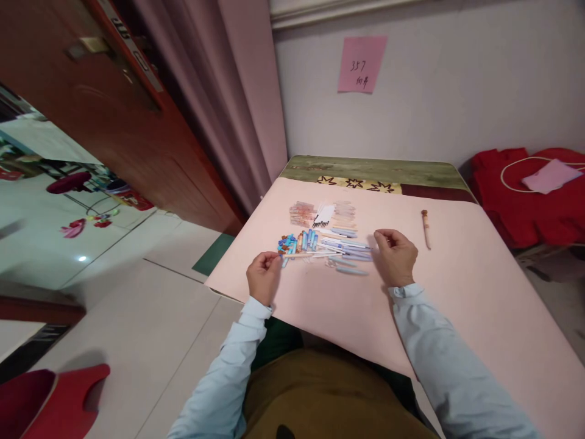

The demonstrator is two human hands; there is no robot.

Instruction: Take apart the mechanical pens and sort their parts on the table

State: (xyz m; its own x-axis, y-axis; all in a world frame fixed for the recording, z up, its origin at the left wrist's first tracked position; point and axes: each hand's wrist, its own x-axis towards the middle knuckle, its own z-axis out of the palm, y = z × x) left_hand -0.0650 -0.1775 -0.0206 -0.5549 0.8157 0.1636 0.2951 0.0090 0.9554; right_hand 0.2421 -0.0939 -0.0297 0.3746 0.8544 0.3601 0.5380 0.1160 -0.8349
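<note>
My left hand [264, 275] rests on the pink table [448, 292] with its fingers curled, pinching one end of a thin white pen refill [311, 255]. Just beyond it lies a heap of small blue and orange pen caps [299, 242]. My right hand [397, 256] sits to the right, fingers bent, touching the right end of a row of light blue pen barrels [347, 247]. What, if anything, its fingers hold is hidden. Further back lie clear and orange pen parts [302, 213] and a bundle of refills [323, 216].
A brown pen [426, 227] lies alone to the right. Red cloth [525, 201] is piled beyond the table's right side. A pink note [361, 63] hangs on the wall. A wooden door [105, 116] and a curtain stand at the left; a red seat [59, 402] is at the lower left.
</note>
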